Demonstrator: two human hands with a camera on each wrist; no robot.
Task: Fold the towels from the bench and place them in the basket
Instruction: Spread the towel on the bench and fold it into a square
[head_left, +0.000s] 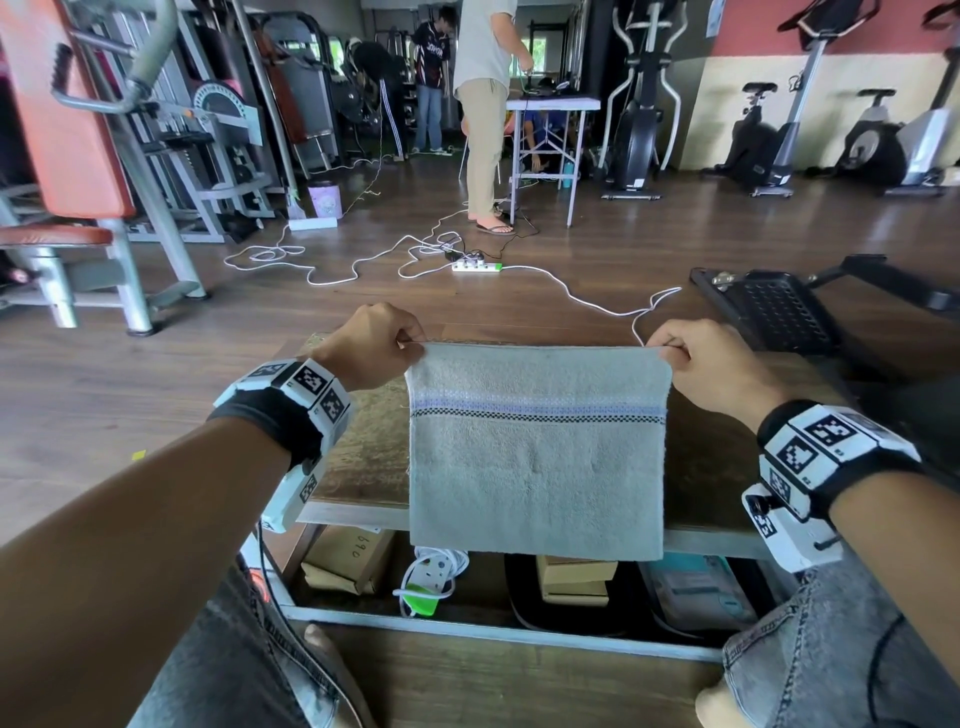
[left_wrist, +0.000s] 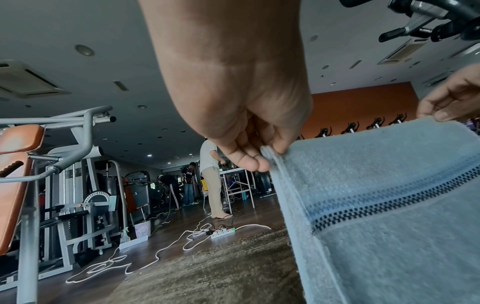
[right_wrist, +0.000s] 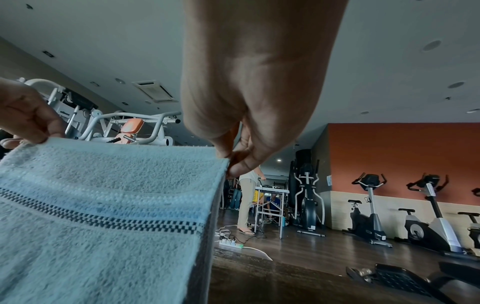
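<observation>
A pale grey-blue towel (head_left: 537, 467) with a purple and black checked stripe hangs doubled over, held up above the dark wooden bench (head_left: 363, 457). My left hand (head_left: 410, 345) pinches its upper left corner, and my right hand (head_left: 670, 353) pinches the upper right corner. The lower edge of the towel hangs past the bench's near edge. In the left wrist view the left hand (left_wrist: 267, 158) nips the layered edge of the towel (left_wrist: 389, 205). In the right wrist view the right hand (right_wrist: 231, 164) grips the corner of the towel (right_wrist: 103, 205). No basket is in view.
Under the bench sit cardboard boxes (head_left: 353, 561) and a white power strip (head_left: 426, 577). A black perforated machine part (head_left: 779, 312) lies at the right. White cables and a power strip (head_left: 475, 266) trail over the floor. A person (head_left: 485, 114) stands by a table; gym machines line the room.
</observation>
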